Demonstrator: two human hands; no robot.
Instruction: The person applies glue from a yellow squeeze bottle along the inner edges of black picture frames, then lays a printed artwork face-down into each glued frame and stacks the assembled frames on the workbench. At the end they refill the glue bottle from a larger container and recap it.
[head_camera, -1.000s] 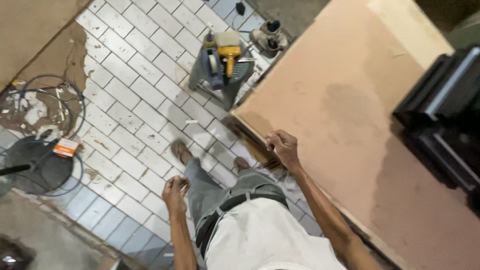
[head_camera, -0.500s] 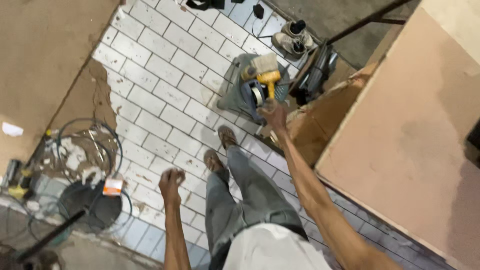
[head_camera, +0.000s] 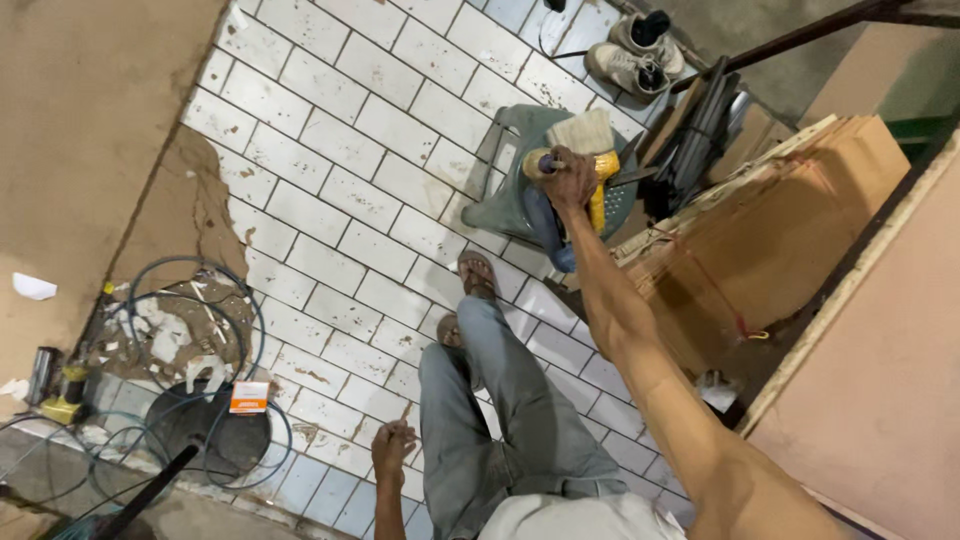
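I am watching a yellow power tool (head_camera: 598, 190) lying on the seat of a green plastic chair (head_camera: 510, 205), which is standing on the white tiled floor (head_camera: 340, 220) toward the top of the view. My right hand (head_camera: 570, 175) is reaching out at full arm's length and is lying over the dark end of the tool, fingers curling down around it, though I cannot tell how firmly they are closing because the back of the hand is covering the grip. A pale brush or pad (head_camera: 582, 130) is sitting on the chair just behind the tool, touching it or very near it. My left hand (head_camera: 392, 450) is hanging low by my hip, fingers loosely curling inward and holding nothing that I can make out. My legs in grey trousers (head_camera: 500, 420) are stepping toward the chair, a sandalled foot (head_camera: 476, 275) just short of it. To the right of the chair, a stack of brown boards (head_camera: 760, 230) is leaning under the edge of a large flat panel (head_camera: 880, 400). A pair of shoes (head_camera: 635, 55) is resting beyond the chair. Well apart on the left, coils of blue cable (head_camera: 200, 330) are looping around a round black base (head_camera: 205, 430).
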